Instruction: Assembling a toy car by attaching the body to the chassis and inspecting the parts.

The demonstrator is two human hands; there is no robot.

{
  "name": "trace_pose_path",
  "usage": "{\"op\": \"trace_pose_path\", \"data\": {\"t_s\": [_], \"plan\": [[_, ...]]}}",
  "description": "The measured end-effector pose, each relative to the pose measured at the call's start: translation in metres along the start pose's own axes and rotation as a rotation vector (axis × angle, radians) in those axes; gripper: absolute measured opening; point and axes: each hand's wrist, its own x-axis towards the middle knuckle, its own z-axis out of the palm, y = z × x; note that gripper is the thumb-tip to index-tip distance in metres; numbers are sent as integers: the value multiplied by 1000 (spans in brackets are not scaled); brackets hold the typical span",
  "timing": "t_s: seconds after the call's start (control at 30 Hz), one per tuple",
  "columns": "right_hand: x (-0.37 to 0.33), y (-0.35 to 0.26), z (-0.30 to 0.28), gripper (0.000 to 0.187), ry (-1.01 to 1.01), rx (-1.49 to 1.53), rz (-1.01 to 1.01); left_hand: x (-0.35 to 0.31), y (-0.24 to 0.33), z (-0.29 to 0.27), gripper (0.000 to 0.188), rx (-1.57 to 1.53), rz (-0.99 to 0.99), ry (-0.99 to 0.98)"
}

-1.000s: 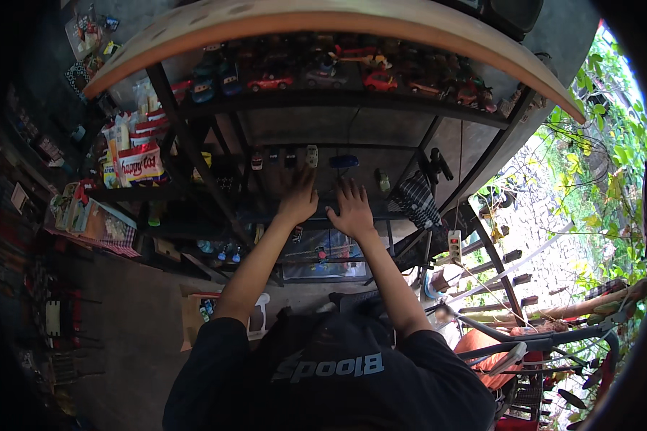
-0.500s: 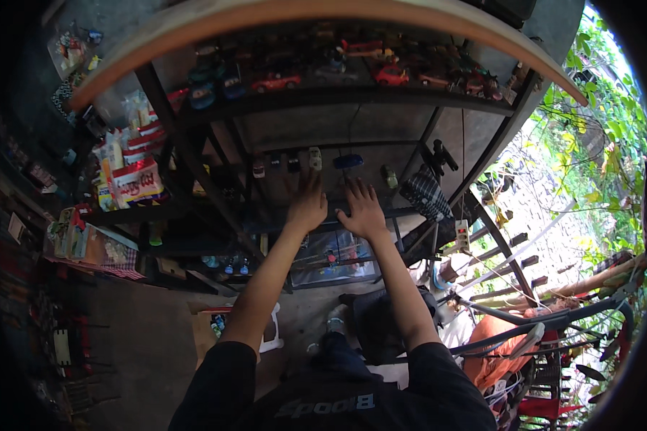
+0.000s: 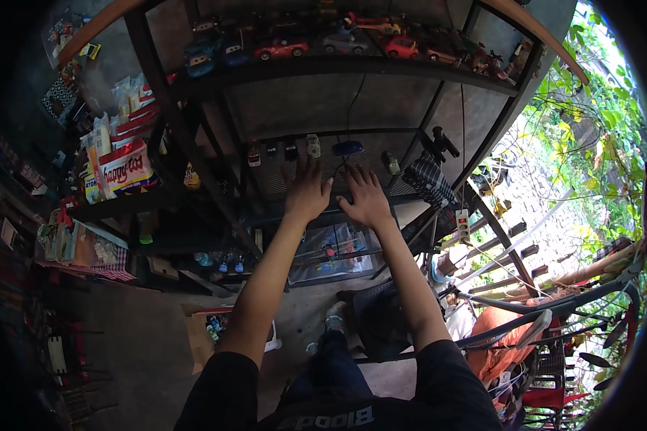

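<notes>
Both my arms stretch forward to a dark metal shelf unit (image 3: pixel 352 66). My left hand (image 3: pixel 307 191) lies flat with its fingers spread against the perforated metal back panel (image 3: pixel 338 176), just under a row of small toy cars (image 3: pixel 313 146). Beside it, my right hand (image 3: pixel 366 197) is also flat and spread on the same panel, below a blue toy car (image 3: pixel 347 148). Neither hand holds anything. A clear plastic box (image 3: pixel 334 251) of small items sits beneath my hands.
Larger toy cars (image 3: pixel 281 47) line the top shelf. Snack packets and boxes (image 3: pixel 124 165) fill shelves at the left. A power strip (image 3: pixel 463 224) hangs at the right, next to orange chairs (image 3: pixel 510 337) and green foliage (image 3: pixel 597 122). A cardboard box (image 3: pixel 205 334) stands on the concrete floor.
The view has tilted and drawn closer to the shelf. Both hands stay spread on the back panel and sit slightly lower in the picture.
</notes>
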Motion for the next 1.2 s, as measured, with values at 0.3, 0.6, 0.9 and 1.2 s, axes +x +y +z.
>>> {"op": "trace_pose_path", "data": {"t_s": [0.3,0.6,0.9,1.2], "plan": [[1,0,1,74,5,10,14,2,1,-5,59,4,2,-34],[0,2,6,73,29,19,7,0,1,-3,56,29,8,-35],[1,3,3,73,37,56,-2,2,1,-12,56,-30,37,-30],[3,14,-4,73,39,233,2,-17,20,-12,55,-67,89,-113]]}}
